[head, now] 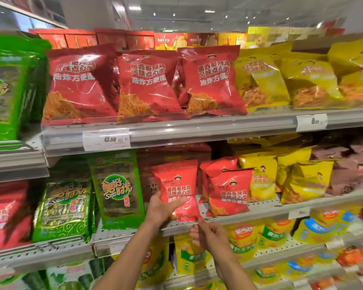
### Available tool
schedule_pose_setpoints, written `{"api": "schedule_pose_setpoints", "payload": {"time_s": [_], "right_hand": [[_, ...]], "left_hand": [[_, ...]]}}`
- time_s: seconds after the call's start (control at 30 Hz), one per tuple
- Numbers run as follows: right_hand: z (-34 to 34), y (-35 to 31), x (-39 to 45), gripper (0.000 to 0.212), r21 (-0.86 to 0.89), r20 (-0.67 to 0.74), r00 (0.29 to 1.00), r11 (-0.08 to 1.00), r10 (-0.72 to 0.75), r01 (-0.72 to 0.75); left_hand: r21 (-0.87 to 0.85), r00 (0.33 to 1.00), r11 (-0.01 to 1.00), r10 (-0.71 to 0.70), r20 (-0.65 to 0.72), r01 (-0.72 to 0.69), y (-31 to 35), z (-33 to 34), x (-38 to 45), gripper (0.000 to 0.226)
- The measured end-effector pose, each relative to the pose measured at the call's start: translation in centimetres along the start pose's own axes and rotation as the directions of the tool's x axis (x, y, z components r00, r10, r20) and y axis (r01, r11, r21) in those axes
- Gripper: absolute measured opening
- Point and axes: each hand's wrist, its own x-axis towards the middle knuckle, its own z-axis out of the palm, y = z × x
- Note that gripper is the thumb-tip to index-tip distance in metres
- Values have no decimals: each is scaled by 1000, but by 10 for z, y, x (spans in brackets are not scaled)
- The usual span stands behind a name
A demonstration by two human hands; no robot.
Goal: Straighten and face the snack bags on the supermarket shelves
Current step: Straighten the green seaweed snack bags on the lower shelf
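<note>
A small red snack bag (177, 185) stands upright at the front of the middle shelf (260, 210). My left hand (162, 208) grips its lower left side, thumb across the front. My right hand (208, 233) pinches the bag's bottom right corner from below. A second red bag (228, 191) of the same kind leans just to its right, with another red bag partly hidden behind. On the upper shelf (176, 132) three large red bags (149, 84) face forward in a row.
Yellow bags (304, 181) stand right of the red ones, brown bags at the far right. Green seaweed packs (117, 189) stand to the left. Large yellow bags (302, 80) fill the upper shelf's right. Price tags (106, 140) hang on the shelf rails. More yellow packs fill the lower shelves.
</note>
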Motion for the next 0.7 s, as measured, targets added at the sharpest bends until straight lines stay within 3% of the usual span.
{"api": "schedule_pose_setpoints", "payload": {"time_s": [0.17, 0.27, 0.4, 0.53, 0.63, 0.7], "right_hand": [[3, -1, -4, 37, 34, -22, 999, 999, -33, 34], [5, -4, -11, 41, 34, -52, 995, 995, -87, 89], [14, -8, -22, 51, -74, -112, 970, 975, -216, 209], [44, -17, -34, 52, -364, -109, 863, 828, -493, 427], [77, -24, -38, 33, -365, -46, 761, 720, -647, 590], [102, -27, -35, 18, -290, 5, 730, 698, -684, 655]], "left_hand": [[94, 999, 994, 48, 20, -50, 2, -3, -7, 64], [209, 994, 972, 103, 37, -109, 0, -7, -16, 56], [378, 982, 907, 180, 48, -185, 2, -18, -36, 59], [451, 958, 847, 279, 70, -279, 6, -38, -58, 42], [367, 966, 900, 258, -12, -235, 2, -61, -71, 47], [263, 966, 938, 249, -68, -223, 0, -80, -79, 45]]}}
